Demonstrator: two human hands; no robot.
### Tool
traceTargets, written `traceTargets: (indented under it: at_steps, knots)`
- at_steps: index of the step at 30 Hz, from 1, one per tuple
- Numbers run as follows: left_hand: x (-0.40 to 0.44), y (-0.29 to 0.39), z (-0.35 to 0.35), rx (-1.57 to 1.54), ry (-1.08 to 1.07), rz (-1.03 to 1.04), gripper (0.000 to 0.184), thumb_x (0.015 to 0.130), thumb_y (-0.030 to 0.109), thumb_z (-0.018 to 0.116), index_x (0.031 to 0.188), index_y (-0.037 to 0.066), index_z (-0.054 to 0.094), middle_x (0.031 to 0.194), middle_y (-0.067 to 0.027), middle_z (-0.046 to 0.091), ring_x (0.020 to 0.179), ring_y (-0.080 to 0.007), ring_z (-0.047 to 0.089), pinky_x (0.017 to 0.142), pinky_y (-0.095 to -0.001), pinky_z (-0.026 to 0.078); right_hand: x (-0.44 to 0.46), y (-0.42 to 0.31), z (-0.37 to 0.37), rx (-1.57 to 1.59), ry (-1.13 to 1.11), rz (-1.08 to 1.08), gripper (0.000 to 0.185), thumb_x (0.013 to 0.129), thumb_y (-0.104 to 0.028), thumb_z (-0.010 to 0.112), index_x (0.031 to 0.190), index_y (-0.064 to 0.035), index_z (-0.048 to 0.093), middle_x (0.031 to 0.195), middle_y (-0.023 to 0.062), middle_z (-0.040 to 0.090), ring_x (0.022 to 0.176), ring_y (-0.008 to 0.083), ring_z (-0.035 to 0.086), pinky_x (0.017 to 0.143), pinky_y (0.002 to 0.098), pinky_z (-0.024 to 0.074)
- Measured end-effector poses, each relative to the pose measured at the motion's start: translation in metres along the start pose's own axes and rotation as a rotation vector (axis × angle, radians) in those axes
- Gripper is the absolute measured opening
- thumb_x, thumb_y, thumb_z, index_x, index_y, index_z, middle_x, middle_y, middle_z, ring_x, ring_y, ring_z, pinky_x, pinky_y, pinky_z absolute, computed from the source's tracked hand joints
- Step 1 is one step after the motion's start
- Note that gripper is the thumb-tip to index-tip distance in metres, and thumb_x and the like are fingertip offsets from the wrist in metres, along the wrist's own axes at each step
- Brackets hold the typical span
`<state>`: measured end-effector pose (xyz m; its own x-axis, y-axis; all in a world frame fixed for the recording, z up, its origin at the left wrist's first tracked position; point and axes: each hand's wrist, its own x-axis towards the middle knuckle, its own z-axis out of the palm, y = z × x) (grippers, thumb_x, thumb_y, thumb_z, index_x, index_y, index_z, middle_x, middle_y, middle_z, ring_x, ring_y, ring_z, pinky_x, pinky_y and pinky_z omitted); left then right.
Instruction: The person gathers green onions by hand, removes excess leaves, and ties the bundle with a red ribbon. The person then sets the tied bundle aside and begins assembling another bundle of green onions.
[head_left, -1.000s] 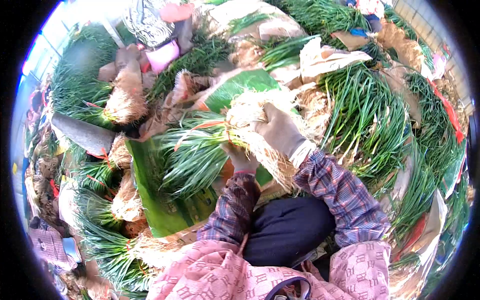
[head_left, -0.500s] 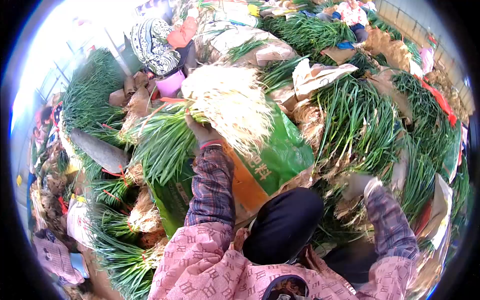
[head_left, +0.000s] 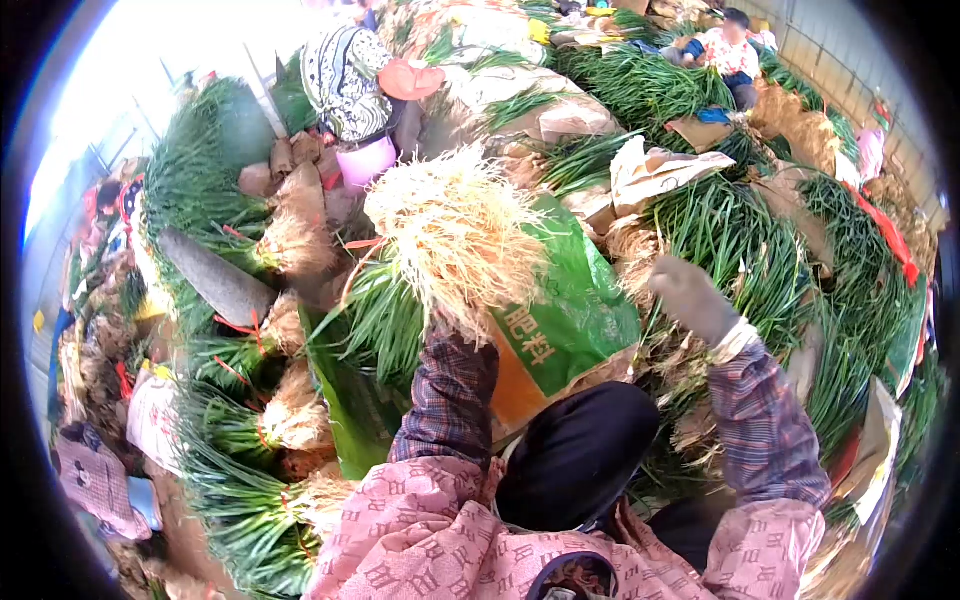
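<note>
The bunch [head_left: 450,230], with a red tie [head_left: 362,243] visible at its side, is held roots-up above the green sack [head_left: 590,290] by the left hand [head_left: 452,326], mostly hidden under the roots; by the right hand [head_left: 693,300], curled inward beside the loose greens [head_left: 735,240], whether anything is gripped cannot be told. Several tied bunches [head_left: 297,418] are laid at the left, while many greens at the right appear to be left untied. Low down, brown ground [head_left: 185,530] is exposed, and a pale ribbed wall [head_left: 815,50] is seen beyond a seated person [head_left: 728,50].
</note>
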<state>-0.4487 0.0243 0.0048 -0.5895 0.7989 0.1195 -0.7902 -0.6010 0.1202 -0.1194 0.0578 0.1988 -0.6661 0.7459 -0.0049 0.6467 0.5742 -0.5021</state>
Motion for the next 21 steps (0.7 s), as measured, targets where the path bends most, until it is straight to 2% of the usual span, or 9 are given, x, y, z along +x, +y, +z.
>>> traceTargets:
  at_steps: [1,4,6,9,12,15,18,19,21]
  knots:
    - [-0.004,-0.001,-0.007,-0.007,0.012,-0.009,0.065,0.086,0.060,0.050,0.129,0.011,0.050,0.122,-0.0075,0.057,0.110,-0.0267,0.054,0.093,-0.0447,0.046,0.001,0.017,-0.004,0.167,0.086,0.243,0.018,0.084,-0.016,0.043,0.073,-0.0025,0.042,0.070,0.0054,0.044,0.064,0.0166,0.043,0.060,0.0351,0.0418]
    - [-0.013,-0.011,-0.023,-0.015,0.030,-0.043,0.065,0.085,0.060,0.051,0.128,0.011,0.051,0.121,-0.0073,0.058,0.109,-0.0265,0.055,0.092,-0.0446,0.047,0.029,-0.022,-0.009,0.312,0.241,-0.166,0.030,0.088,-0.030,0.052,0.089,-0.0010,0.056,0.079,0.0084,0.056,0.074,0.0179,0.053,0.067,0.0335,0.0446]
    - [-0.019,-0.018,-0.028,-0.018,0.042,-0.058,0.064,0.085,0.060,0.051,0.127,0.011,0.051,0.120,-0.0072,0.058,0.108,-0.0264,0.055,0.091,-0.0446,0.047,0.061,-0.076,-0.001,0.367,0.118,-0.157,0.038,0.090,-0.037,0.054,0.097,-0.0001,0.059,0.085,0.0140,0.059,0.082,0.0185,0.058,0.069,0.0348,0.0459]
    - [-0.023,-0.030,-0.033,-0.039,0.047,-0.068,0.063,0.085,0.060,0.052,0.127,0.012,0.052,0.118,-0.0069,0.059,0.107,-0.0262,0.056,0.090,-0.0445,0.047,0.110,-0.124,0.065,0.090,-0.094,-0.154,0.039,0.091,-0.037,0.054,0.094,0.0016,0.058,0.082,0.0204,0.060,0.078,0.0266,0.060,0.071,0.0370,0.0484]
    - [-0.018,-0.034,-0.042,-0.089,0.051,-0.069,0.063,0.085,0.059,0.052,0.126,0.012,0.052,0.117,-0.0067,0.060,0.106,-0.0260,0.056,0.090,-0.0445,0.048,0.099,-0.089,0.088,0.058,0.180,-0.451,0.031,0.089,-0.027,0.055,0.100,0.0013,0.062,0.080,0.0204,0.062,0.072,0.0335,0.058,0.071,0.0393,0.0473]
    - [-0.007,-0.039,-0.061,-0.162,0.077,-0.046,0.062,0.085,0.059,0.053,0.125,0.012,0.053,0.115,-0.0065,0.060,0.104,-0.0258,0.057,0.089,-0.0444,0.048,0.032,-0.043,0.015,-0.030,-0.187,-0.035,0.038,0.091,-0.031,0.048,0.109,0.0010,0.060,0.085,0.0166,0.061,0.076,0.0279,0.057,0.075,0.0393,0.0449]
    - [-0.004,-0.051,-0.072,-0.189,0.132,-0.078,0.061,0.084,0.059,0.054,0.124,0.012,0.054,0.114,-0.0063,0.061,0.103,-0.0256,0.058,0.088,-0.0444,0.049,-0.023,0.070,-0.004,-0.655,-0.692,0.233,0.055,0.083,-0.027,0.061,0.134,-0.0121,0.047,0.122,0.0258,0.056,0.110,0.0309,0.059,0.104,0.0401,0.0392]
    - [-0.016,-0.055,-0.050,-0.154,0.151,-0.109,0.058,0.084,0.058,0.055,0.121,0.013,0.055,0.109,-0.0053,0.063,0.099,-0.0244,0.059,0.084,-0.0429,0.050,-0.027,0.063,-0.005,-0.938,-0.700,0.399,0.060,0.078,-0.022,0.068,0.134,-0.0160,0.048,0.124,0.0244,0.055,0.111,0.0371,0.057,0.105,0.0419,0.0371]
    - [-0.041,-0.069,-0.025,-0.084,0.157,-0.190,0.055,0.084,0.057,0.057,0.118,0.014,0.057,0.105,-0.0052,0.064,0.089,-0.0205,0.061,0.074,-0.0376,0.052,-0.010,0.061,0.001,-0.362,-0.203,0.153,0.079,0.074,-0.032,0.072,0.141,-0.0120,0.035,0.138,0.0231,0.041,0.121,0.0385,0.048,0.106,0.0427,0.0357]
